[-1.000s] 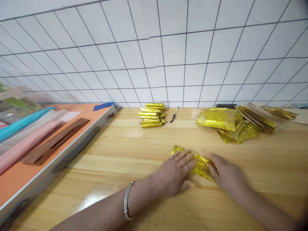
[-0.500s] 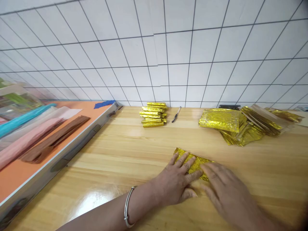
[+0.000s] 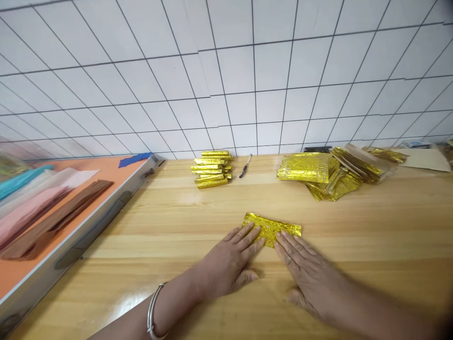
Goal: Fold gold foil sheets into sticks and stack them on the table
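A crinkled sheet of gold foil [image 3: 271, 225] lies on the wooden tabletop in front of me, its near edge partly covered by my fingers. My left hand [image 3: 231, 259] rests flat on its left part, fingers stretched out and thumb on the wood; a silver bangle circles that wrist. On the foil's right part lie the fingertips of my right hand [image 3: 306, 269], also stretched, with the thumb off to the side. Neither hand grips anything.
Several rolled gold foil strips [image 3: 212, 169] are stacked by the tiled wall, with a pen [image 3: 245, 166] beside them. Flat gold foil pieces [image 3: 304, 167] pile up at the right. At left, an orange-topped box [image 3: 122, 177] bears brown paper [image 3: 60, 217] and other coloured paper.
My right hand has flattened onto the foil's right part. My left hand has slid toward the foil's near edge, uncovering more of it. The view has shifted slightly right.
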### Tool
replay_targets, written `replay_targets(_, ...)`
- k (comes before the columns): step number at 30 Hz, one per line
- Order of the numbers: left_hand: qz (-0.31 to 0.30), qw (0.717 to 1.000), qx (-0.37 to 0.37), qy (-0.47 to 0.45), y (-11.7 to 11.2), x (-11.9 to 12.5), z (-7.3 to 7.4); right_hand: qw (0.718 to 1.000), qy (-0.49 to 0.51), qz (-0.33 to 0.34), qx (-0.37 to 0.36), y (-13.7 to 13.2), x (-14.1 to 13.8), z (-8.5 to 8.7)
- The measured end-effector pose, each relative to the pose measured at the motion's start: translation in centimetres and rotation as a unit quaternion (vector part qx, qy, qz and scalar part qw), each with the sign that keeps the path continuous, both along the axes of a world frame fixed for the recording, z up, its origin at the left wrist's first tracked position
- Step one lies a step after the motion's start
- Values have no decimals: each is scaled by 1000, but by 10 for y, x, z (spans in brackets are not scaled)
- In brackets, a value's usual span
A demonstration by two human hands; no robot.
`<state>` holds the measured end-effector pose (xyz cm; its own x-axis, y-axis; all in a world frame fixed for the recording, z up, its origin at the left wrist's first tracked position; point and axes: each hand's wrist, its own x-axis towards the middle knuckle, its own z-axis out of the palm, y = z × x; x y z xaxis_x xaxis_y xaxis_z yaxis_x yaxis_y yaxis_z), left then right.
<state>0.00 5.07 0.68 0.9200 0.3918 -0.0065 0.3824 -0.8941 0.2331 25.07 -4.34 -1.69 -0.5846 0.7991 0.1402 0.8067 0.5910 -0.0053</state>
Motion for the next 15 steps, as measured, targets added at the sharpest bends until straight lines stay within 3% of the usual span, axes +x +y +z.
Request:
replay_targets(4,42,999,15,12,-2,0,-2,1000,-23,-5,-12,18,8,5)
replay_targets(8,102,994,48,8,-6,21,1,998,-32,-48,16,38,8,9)
replay_targets(12,134,988,79,4,-9,35,3,998,-24,-49,20,40,-5,6)
replay_targets(15,123,989,80,-1,-8,26,2,999,-21,-41,4,36,-6,1)
